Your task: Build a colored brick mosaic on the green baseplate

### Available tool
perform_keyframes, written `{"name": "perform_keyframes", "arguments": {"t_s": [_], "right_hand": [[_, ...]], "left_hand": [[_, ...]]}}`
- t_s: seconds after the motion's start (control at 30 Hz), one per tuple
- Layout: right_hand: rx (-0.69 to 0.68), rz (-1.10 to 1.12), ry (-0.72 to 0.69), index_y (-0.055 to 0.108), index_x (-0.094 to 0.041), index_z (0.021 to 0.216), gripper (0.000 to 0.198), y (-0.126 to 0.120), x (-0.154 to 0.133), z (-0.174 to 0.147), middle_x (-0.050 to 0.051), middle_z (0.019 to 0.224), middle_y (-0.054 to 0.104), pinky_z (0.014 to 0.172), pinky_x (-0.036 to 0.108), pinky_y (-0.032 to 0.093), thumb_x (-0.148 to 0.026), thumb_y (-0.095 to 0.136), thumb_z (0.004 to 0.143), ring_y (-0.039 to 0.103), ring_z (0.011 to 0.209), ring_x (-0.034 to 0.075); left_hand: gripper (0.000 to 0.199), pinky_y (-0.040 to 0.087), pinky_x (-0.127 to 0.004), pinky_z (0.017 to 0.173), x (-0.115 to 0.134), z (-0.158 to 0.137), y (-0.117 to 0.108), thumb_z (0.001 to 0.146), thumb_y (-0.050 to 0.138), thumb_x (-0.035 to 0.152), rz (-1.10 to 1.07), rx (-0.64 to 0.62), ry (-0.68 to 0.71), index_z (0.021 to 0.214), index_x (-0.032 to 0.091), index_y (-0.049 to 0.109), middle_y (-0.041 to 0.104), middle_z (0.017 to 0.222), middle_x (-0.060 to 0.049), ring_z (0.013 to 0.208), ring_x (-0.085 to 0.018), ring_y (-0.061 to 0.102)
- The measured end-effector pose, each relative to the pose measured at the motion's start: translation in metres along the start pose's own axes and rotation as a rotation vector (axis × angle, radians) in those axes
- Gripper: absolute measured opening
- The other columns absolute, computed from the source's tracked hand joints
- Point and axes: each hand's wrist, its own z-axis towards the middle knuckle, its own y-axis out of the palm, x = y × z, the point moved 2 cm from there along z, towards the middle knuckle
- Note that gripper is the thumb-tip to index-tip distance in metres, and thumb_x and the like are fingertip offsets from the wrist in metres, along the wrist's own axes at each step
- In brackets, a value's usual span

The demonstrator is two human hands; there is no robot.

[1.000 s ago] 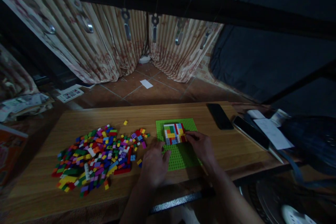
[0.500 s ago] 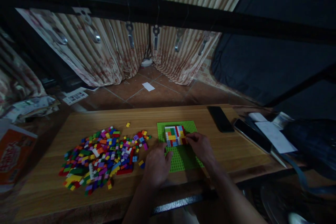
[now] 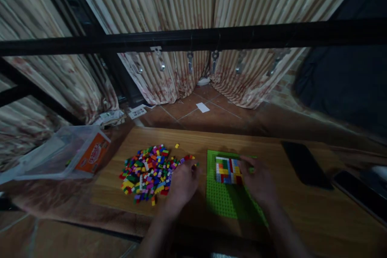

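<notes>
A green studded baseplate (image 3: pixel 220 203) lies on the wooden table, bearing a flat block of multicoloured toy bricks (image 3: pixel 224 170) near its far side. My right hand (image 3: pixel 258 179) rests at the right edge of that block, its fingers bent closed; whatever they hold is hidden. My left hand (image 3: pixel 184 181) is at the right side of a large pile of loose toy bricks (image 3: pixel 146 171), fingers curled downward and pressed together. I cannot make out what is in them. One yellow brick (image 3: pixel 177 145) lies apart, beyond the pile.
Two dark phones lie to the right, one phone (image 3: pixel 306 165) on the wooden table (image 3: pixel 302 213) and another phone (image 3: pixel 359 193) nearer the right edge. A clear plastic box (image 3: pixel 63 157) with an orange label stands left of the table. Striped curtains (image 3: pixel 187 8) hang behind a dark bar (image 3: pixel 181 40).
My left hand has left the baseplate and moved left to the brick pile. My right hand stays by the brick block's right edge. The view has turned left, bringing the plastic box into sight.
</notes>
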Motion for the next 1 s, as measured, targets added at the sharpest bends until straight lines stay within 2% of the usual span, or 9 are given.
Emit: {"name": "perform_keyframes", "arguments": {"t_s": [0.1,0.2,0.33,0.47,0.7,0.83,1.0], "right_hand": [[0.027,-0.023,-0.093,0.063,-0.014,0.109,0.049,0.009,0.003,-0.005,0.015,0.109,0.063,0.09,0.044,0.046,-0.052,0.042,0.084,0.058,0.1,0.028],[0.006,-0.023,-0.145,0.061,-0.015,0.111,0.055,0.014,0.01,-0.007,0.015,0.114,0.06,0.094,0.045,0.044,-0.057,0.041,0.083,0.056,0.105,0.029],[-0.058,-0.01,-0.163,0.061,-0.015,0.11,0.059,0.017,0.02,-0.003,0.015,0.115,0.06,0.095,0.046,0.044,-0.062,0.038,0.082,0.055,0.106,0.03],[-0.098,-0.003,-0.165,0.061,-0.016,0.107,0.06,0.016,0.028,-0.001,0.015,0.113,0.061,0.093,0.045,0.045,-0.064,0.037,0.081,0.057,0.104,0.03],[-0.14,0.029,-0.127,0.062,-0.02,0.108,0.058,0.009,0.041,-0.006,0.014,0.114,0.062,0.075,0.044,0.052,-0.066,0.04,0.078,0.064,0.085,0.028],[-0.12,0.092,-0.127,0.065,-0.022,0.105,0.055,0.005,0.039,-0.005,0.013,0.11,0.064,0.076,0.044,0.052,-0.065,0.043,0.077,0.064,0.089,0.03],[-0.052,0.146,-0.052,0.065,-0.022,0.103,0.05,-0.008,0.023,-0.007,0.012,0.113,0.064,0.081,0.044,0.051,-0.061,0.046,0.078,0.064,0.091,0.029]], "left_hand": [[0.025,0.045,-0.026,0.076,-0.023,0.01,-0.03,0.084,0.05,0.019,0.055,0.14,-0.044,0.103,0.019,0.067,0.072,0.09,-0.006,0.082,-0.017,0.065],[0.026,0.046,-0.027,0.077,-0.044,0.016,-0.06,0.083,0.05,0.018,0.135,0.267,-0.152,0.102,0.018,0.068,0.072,0.092,-0.006,0.086,-0.018,0.065],[0.029,0.046,-0.026,0.08,-0.055,0.021,-0.08,0.084,0.049,0.02,0.341,0.358,-0.205,0.106,0.018,0.067,0.071,0.103,-0.007,0.093,-0.019,0.065],[0.029,0.045,-0.031,0.087,-0.056,0.028,-0.072,0.081,0.053,0.028,0.545,0.338,-0.237,0.104,0.017,0.067,0.069,0.103,-0.011,0.099,-0.024,0.063],[0.022,0.044,-0.031,0.085,-0.061,0.033,-0.052,0.08,0.053,0.026,0.588,0.332,-0.279,0.095,0.016,0.066,0.069,0.097,-0.012,0.1,-0.025,0.062],[0.022,0.044,-0.033,0.084,-0.06,0.032,-0.055,0.08,0.051,0.024,0.599,0.34,-0.272,0.093,0.014,0.065,0.067,0.099,-0.015,0.099,-0.027,0.061],[0.022,0.042,-0.032,0.089,-0.049,0.021,-0.058,0.081,0.051,0.025,0.583,0.345,-0.176,0.098,0.017,0.063,0.067,0.099,-0.011,0.102,-0.024,0.06]]}}
